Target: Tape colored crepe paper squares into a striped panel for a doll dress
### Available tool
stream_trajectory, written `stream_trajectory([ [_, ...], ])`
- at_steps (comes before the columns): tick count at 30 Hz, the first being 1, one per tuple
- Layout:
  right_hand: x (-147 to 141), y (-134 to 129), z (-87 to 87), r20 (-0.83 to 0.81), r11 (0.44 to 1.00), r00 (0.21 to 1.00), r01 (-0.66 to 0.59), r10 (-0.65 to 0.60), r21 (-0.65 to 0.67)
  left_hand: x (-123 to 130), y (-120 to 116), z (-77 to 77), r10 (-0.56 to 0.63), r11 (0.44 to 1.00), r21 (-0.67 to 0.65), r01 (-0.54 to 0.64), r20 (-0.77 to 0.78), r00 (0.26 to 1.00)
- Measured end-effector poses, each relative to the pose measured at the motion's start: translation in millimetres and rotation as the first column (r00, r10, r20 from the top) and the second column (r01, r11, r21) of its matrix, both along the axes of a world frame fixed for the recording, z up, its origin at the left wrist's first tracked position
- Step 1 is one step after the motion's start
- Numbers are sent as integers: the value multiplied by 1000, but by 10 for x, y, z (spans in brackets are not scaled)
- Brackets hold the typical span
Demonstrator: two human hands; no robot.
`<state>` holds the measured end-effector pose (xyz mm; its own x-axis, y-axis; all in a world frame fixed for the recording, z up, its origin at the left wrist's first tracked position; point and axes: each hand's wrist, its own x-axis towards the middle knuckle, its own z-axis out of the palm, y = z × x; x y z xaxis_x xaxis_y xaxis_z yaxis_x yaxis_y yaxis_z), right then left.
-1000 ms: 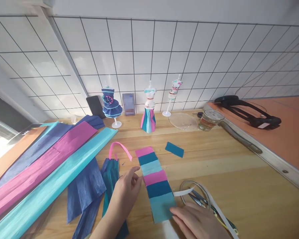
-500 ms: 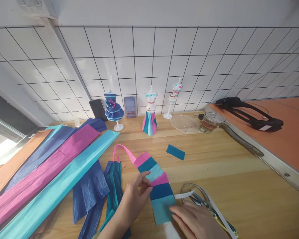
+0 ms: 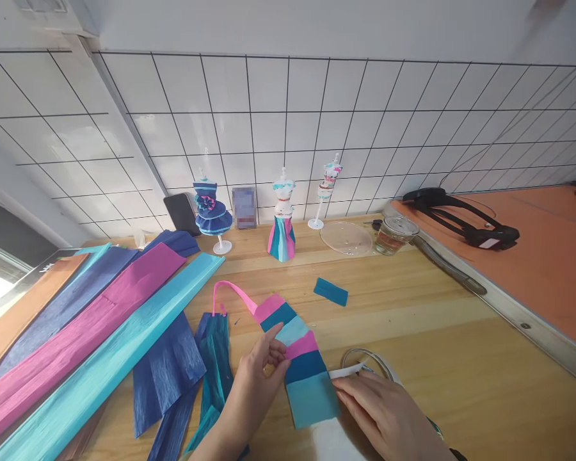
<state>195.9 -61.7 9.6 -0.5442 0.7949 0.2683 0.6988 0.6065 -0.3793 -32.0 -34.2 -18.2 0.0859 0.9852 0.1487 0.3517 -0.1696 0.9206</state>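
Observation:
A striped crepe paper piece [image 3: 312, 398], made of pink, dark blue and light blue panels, slants across the wooden table. My left hand [image 3: 259, 378] pinches its left edge at the lower pink panel with thumb and forefinger. At the right edge of the lowest panel is my right hand [image 3: 381, 413], its fingers closed together and the fingertips on the paper's edge; its thumb is hidden. A narrow white strip [image 3: 348, 371] sticks out just above those fingertips. A pink paper strap [image 3: 237, 288] curves from the far end to a gathered teal crepe paper piece [image 3: 216, 355].
Long crepe paper lengths [image 3: 110, 333] cover the left. Along the tiled wall stand a blue-dressed mini mannequin [image 3: 214, 221], a striped-skirted one [image 3: 282, 237], a tilted one [image 3: 327, 186] and a phone [image 3: 180, 214]. A glass [image 3: 396, 234] and a blue paper scrap [image 3: 331, 291] lie right.
My right hand has moved up along the paper's right edge to the base of the white strip. My left hand keeps its pinch. The whole view has shifted slightly.

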Motion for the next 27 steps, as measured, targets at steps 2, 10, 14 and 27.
stream_trajectory([
  [2, 25, 3, -4, -4, 1000, 1000, 1, -2, -23, 14, -23, 40, -27, 999, 29, 26, 13, 1000],
  [10, 55, 8, -1, -37, 999, 999, 33, -31, 29, 47, -43, 136, -43, 997, 69, 44, -8, 999],
  [14, 37, 9, -5, -34, 999, 998, 51, -50, 18, 15, -25, 169, 4, 999, -35, -5, -47, 999],
  [27, 37, 45, -18, -12, 997, 997, 81, -81, -14, 7, -90, 216, -125, 992, -57, 114, -272, 954],
])
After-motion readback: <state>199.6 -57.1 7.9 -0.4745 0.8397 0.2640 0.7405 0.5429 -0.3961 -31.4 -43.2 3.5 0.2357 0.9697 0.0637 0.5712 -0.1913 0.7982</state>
